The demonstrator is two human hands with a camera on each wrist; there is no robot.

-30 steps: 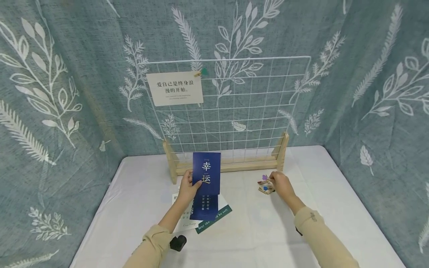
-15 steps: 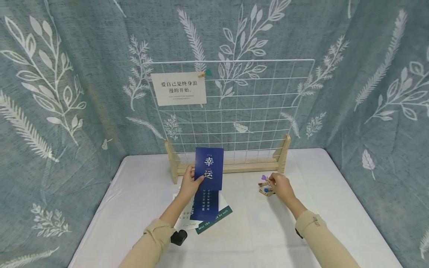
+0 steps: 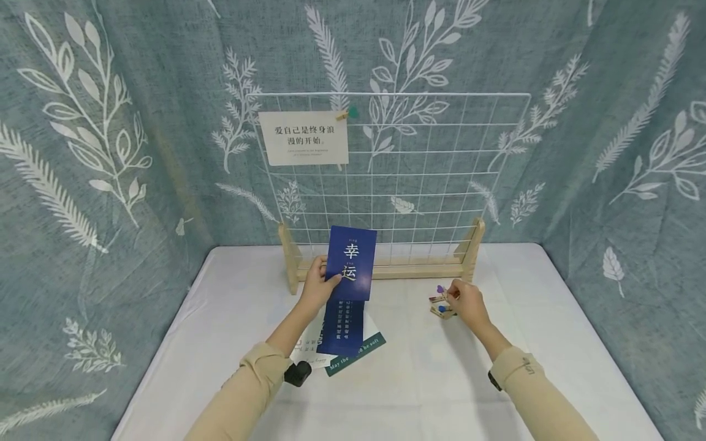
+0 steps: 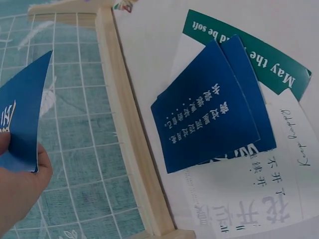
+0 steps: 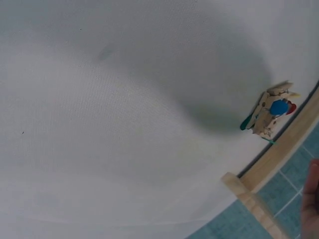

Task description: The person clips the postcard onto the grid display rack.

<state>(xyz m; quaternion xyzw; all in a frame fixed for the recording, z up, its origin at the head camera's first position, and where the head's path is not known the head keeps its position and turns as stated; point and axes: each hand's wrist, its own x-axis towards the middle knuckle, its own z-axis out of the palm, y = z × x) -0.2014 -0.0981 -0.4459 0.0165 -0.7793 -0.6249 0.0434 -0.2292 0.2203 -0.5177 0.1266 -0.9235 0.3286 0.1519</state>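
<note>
My left hand (image 3: 317,286) grips a dark blue card (image 3: 351,263) with white and gold characters, thumb on its front, raised in front of the grid's lower part. On the table below it lie more blue cards (image 4: 209,109), a green-banded card (image 4: 284,74) and white cards (image 4: 249,199), overlapping. My right hand (image 3: 469,303) pinches a small wooden clothespin with a purple decoration (image 3: 440,289), just above a little heap of clothespins (image 5: 271,112) with blue, red and green decorations. Most of the right hand lies outside its wrist view.
A white wire grid (image 3: 419,184) stands in a wooden base (image 3: 408,271) at the back of the white table (image 3: 419,380). A cream card (image 3: 306,139) hangs at its upper left from a clothespin (image 3: 343,116) with a green decoration. Patterned curtain (image 3: 165,153) surrounds the table.
My left hand has lifted the blue card a little toward the grid. The right hand has moved up slightly with the purple clothespin. The head view has shifted a little.
</note>
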